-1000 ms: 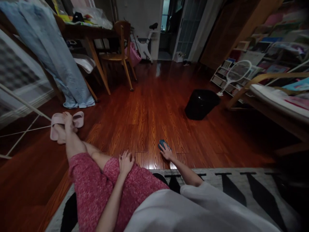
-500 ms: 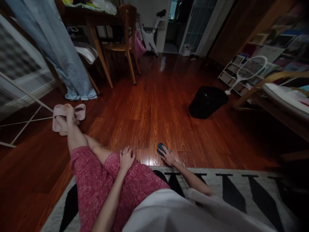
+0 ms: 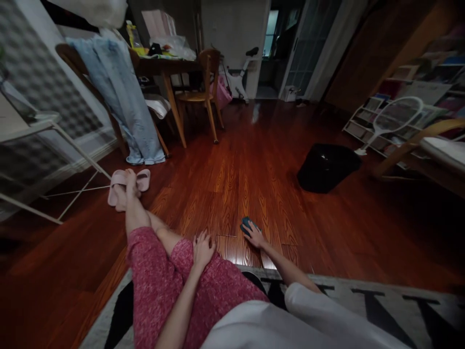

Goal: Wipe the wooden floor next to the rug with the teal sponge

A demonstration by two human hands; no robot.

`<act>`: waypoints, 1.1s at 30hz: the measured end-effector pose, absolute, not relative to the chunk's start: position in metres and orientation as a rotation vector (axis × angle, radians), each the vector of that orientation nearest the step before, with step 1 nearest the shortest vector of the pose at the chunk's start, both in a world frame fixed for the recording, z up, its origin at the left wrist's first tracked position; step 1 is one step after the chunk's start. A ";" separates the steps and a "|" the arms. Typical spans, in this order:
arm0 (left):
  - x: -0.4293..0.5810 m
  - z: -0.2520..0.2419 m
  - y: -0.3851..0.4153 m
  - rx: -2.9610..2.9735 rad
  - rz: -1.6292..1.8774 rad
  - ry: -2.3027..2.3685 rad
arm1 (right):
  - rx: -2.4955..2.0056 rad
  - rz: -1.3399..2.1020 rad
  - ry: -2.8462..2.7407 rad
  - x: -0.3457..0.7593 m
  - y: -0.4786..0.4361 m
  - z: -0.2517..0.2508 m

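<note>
Because the person's right hand (image 3: pixel 255 236) covers much of it, only part of a dark teal, bunched cloth (image 3: pixel 245 222) shows, lying on the glossy red-brown wooden floor (image 3: pixel 225 194) just beyond a grey rug with black shapes (image 3: pixel 336 283). Farther out stands a glossy black plastic bin (image 3: pixel 325 169), its contents hidden from this angle. Behind it, a low white rack (image 3: pixel 358 127) holds what look like books or boxes, too dim to tell, with a white oval-headed racket (image 3: pixel 397 115) in front. A pink bag (image 3: pixel 223 92) hangs near a brown wooden chair (image 3: pixel 209 97); its inside cannot be seen.

Compared with half a second ago, the cloth and right hand sit a little farther from the rug, and the view takes in more of the tabletop (image 3: pixel 167 63). The left hand has stayed in place.

The right forearm reaches forward, palm down, fingers spread and nearly straight over the cloth rather than closed round it. The left hand (image 3: pixel 203 249) rests on the mottled pink-red trousers (image 3: pixel 156 266), fingers loosely parted and slightly bent, gripping nothing
</note>
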State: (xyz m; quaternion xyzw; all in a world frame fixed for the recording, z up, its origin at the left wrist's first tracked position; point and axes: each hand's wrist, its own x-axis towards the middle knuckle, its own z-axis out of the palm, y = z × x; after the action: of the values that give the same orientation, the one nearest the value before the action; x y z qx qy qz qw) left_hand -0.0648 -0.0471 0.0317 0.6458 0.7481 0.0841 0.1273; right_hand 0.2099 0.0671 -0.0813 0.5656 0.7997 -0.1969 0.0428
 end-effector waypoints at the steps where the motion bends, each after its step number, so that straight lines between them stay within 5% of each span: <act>1: -0.064 0.031 -0.047 1.880 0.261 2.173 | 1.676 -0.598 2.486 0.215 0.050 -0.084; 9: -0.064 0.028 -0.049 1.864 0.298 2.154 | 1.544 -0.457 2.727 0.241 -0.032 -0.110; 23: -0.062 0.023 -0.045 1.863 0.263 2.175 | 1.722 -0.596 2.459 0.148 0.122 -0.085; 33: -0.061 0.022 -0.047 1.881 0.318 2.179 | 1.412 -0.646 2.781 0.186 -0.006 -0.124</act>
State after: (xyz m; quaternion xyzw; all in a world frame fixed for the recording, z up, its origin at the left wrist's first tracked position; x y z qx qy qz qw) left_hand -0.0615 -0.0469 0.0224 0.6447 0.7466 0.1091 0.1224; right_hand 0.1856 -0.0061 -0.1237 0.4431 0.8730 -0.2027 -0.0217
